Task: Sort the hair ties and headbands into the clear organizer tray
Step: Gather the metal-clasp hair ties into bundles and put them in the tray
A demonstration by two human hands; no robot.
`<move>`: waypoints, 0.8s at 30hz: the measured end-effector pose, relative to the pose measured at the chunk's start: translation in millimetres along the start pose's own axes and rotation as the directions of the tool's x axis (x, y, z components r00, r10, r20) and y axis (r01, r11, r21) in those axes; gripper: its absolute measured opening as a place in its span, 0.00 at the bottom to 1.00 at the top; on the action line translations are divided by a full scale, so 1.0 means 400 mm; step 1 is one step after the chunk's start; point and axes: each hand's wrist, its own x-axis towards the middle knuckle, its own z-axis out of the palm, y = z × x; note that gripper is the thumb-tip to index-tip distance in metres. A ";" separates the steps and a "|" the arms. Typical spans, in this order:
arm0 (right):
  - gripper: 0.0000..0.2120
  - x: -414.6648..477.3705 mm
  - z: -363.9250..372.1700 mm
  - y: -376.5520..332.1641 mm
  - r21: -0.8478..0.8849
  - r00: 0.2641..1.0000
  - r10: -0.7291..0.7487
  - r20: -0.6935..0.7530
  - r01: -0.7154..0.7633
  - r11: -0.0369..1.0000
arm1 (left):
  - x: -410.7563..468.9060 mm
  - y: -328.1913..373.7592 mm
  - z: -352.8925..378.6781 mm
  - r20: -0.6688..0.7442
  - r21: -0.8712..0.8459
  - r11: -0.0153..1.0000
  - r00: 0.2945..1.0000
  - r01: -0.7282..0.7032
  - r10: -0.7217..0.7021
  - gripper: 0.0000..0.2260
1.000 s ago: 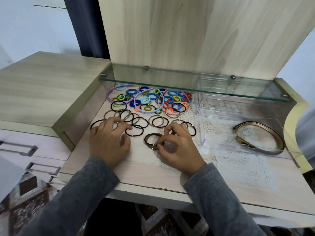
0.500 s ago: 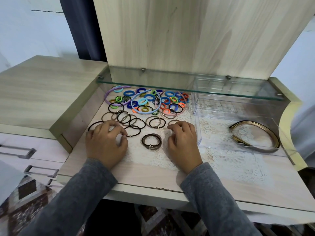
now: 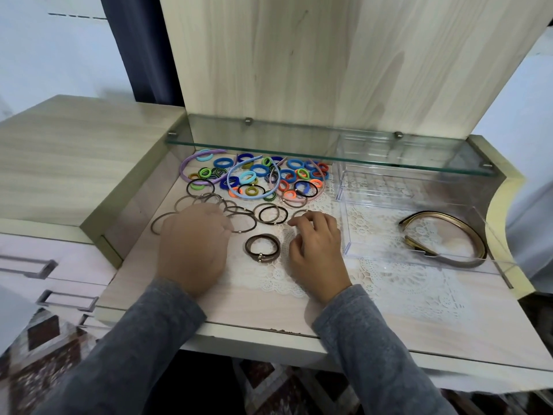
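Several thin brown and black hair ties (image 3: 270,214) lie loose on the desk, with a heap of small coloured ties (image 3: 260,169) and purple (image 3: 187,167), blue (image 3: 230,187) and pink (image 3: 317,194) headbands behind them. My left hand (image 3: 191,244) lies over the thin ties, its fingertips curled onto one. My right hand (image 3: 317,250) hovers with loosely curled fingers, its index tip touching a thin tie (image 3: 299,211). A stack of brown ties (image 3: 247,248) lies between my hands. To the right stands the clear organizer tray (image 3: 419,260) holding gold and brown headbands (image 3: 475,235).
A glass shelf (image 3: 329,145) hangs low over the back of the desk and the tray's rear compartments. A white lace doily (image 3: 389,280) covers the middle. A raised cabinet top (image 3: 74,151) and drawers (image 3: 45,265) are on the left.
My right hand let go of the brown tie stack and moved right and back toward a thin tie. My left hand shifted slightly over the thin ties.
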 end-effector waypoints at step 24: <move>0.20 -0.003 0.000 -0.009 -0.065 0.997 0.017 0.071 -0.012 0.998 | -0.002 0.023 0.005 0.223 -0.231 0.970 0.966 -0.080 0.133 0.07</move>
